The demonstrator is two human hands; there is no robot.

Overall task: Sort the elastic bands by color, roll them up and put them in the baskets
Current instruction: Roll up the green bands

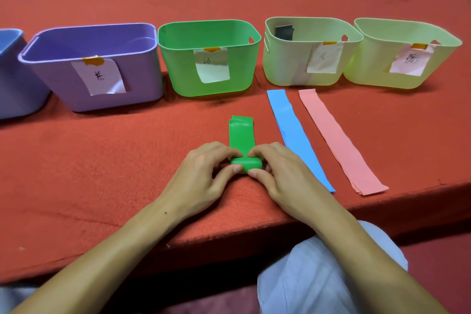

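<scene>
head view, left to right: a blue basket (10, 71) is cut off at the left edge, then a purple basket (102, 41), a green basket (178, 69), and two pale green baskets, the nearer one (285, 66) with something dark grey inside and the far-right one (377, 69). each fully visible basket carries a paper label taped to its front. all stand in a row on the red tabletop (102, 160).

the left hand (201, 173) has its grip curled round the left end of the green band (242, 135), thumb tip on the near side of the rolled part and fingers over the top. the right hand (283, 171) mirrors it, pinching the right end of the roll between thumb and curled fingers. the roll lies near the tabletop's front edge, its axis running left to right; the unrolled tail lies flat and stretches straight away from the person, toward the green basket, its far end well short of it.

just right of the hands, a blue band (293, 130) lies flat, long axis running away from the person and leaning slightly left at the far end. beside it, apart, a pink band (336, 140) lies the same way.
</scene>
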